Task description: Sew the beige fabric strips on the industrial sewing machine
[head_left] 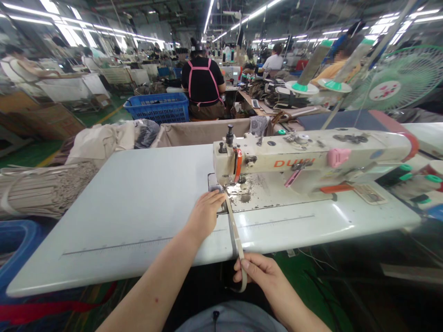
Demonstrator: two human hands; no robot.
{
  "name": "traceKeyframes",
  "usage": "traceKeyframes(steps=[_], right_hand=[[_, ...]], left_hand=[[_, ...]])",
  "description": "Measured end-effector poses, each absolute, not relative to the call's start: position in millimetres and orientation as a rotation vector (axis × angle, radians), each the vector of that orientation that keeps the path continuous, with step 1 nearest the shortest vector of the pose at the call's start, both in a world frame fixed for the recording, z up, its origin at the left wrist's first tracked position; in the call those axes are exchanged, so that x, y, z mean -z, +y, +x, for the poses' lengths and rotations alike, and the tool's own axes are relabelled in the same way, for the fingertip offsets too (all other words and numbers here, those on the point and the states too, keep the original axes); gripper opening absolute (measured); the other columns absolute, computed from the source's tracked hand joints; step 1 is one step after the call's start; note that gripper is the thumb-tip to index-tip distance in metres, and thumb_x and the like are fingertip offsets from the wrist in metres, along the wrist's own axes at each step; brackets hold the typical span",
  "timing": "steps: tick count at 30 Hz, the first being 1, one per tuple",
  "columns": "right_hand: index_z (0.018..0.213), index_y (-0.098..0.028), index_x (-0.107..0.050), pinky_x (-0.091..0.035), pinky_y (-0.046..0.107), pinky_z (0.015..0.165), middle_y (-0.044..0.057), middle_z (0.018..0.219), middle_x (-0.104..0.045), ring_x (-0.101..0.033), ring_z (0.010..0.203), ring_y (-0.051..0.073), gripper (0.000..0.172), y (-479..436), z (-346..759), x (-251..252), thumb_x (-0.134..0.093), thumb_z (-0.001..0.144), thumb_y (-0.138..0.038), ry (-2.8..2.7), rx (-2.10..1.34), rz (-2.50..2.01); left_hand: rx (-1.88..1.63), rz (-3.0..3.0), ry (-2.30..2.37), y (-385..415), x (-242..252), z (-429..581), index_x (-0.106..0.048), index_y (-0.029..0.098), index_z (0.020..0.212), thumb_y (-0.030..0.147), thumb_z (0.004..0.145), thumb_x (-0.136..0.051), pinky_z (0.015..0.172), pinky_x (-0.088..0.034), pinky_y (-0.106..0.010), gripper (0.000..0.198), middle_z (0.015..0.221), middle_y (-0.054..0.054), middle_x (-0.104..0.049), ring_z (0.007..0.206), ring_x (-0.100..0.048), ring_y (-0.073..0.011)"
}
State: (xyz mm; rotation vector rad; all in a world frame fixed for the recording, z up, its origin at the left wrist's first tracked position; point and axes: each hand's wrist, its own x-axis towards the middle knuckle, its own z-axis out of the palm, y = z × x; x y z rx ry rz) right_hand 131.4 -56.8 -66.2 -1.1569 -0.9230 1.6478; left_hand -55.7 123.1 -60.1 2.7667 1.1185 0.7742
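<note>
A narrow beige strap (234, 227) runs from the presser foot (234, 188) of a white sewing machine (325, 152) down over the table's front edge. My right hand (258, 272) pinches it between thumb and fingers just below that edge, and its lower end loops under the hand. Beside the presser foot, my left hand (204, 213) lies flat with fingers stretched out, the fingertips touching the strap's edge near the needle area. A small dark grey piece (216, 188) shows just past those fingertips. Whether the left fingers press on anything underneath is hidden.
The white table (138, 193) bears a printed ruler line. Bundled beige strips (44, 189) and a blue tub (20, 230) stand at the left. Behind are a fabric-lined bin (200, 133), a blue basket (157, 108) and a seated person (203, 78). A green fan (398, 83) stands right.
</note>
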Motion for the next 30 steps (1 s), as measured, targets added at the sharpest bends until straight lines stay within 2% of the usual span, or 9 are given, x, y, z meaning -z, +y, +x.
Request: traceKeyframes(steps=[11,30], right_hand=[[0.085,-0.016,-0.079,-0.05,0.029,0.075,0.007,0.077,-0.075,-0.065,0.074,0.017,0.046,-60.0,129.4,67.4,-0.074,0.085,-0.061,-0.863,-1.655,-1.156],[0.081,-0.015,-0.079,-0.051,0.029,0.071,0.008,0.075,-0.074,-0.065,0.072,0.018,0.049,-59.1,128.4,71.6,-0.075,0.083,-0.064,-0.852,-1.638,-1.181]], left_hand=[[-0.778,2.766,1.122,122.7,59.0,-55.7,-0.064,0.017,0.137,-0.006,0.08,-0.046,0.118,-0.044,-0.055,0.064,0.141,-0.009,-0.067,0.139,-0.055,-0.0263],[-0.777,2.748,1.135,121.5,59.5,-55.7,-0.063,0.02,0.138,-0.008,0.075,-0.046,0.119,-0.042,-0.053,0.071,0.143,-0.007,-0.066,0.14,-0.054,-0.0252]])
